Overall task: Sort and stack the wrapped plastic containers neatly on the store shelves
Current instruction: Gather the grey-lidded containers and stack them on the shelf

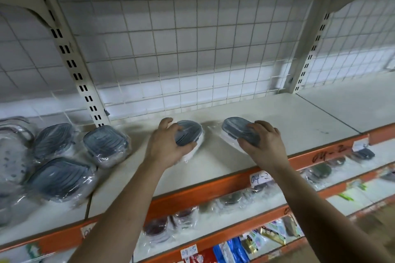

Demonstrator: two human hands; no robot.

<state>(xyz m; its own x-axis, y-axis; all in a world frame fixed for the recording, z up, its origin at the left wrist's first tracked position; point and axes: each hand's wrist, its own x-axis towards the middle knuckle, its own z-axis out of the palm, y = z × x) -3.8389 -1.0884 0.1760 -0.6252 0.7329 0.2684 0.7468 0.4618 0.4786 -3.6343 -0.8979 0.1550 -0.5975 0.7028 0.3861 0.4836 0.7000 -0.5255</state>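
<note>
Since each oval tub is slick in its clear wrap, I take one per hand rather than pinch at the film. My left hand [168,145] is curled over the grey lid of the left container [190,132], gripping it from above. My right hand [264,142] clamps the right container [237,128] the same way.

Both tubs are tilted and low on the white shelf [288,117], in front of the wire grid back [181,49]. Whether their bases touch the board I cannot tell. They are apart, with shelf showing between them.

I judge that I hold them well away from the square-lidded containers [104,145] grouped at the left so the shapes do not mix. Gripping by the lids should let me set one oval squarely on the other without the wrap sliding.
</note>
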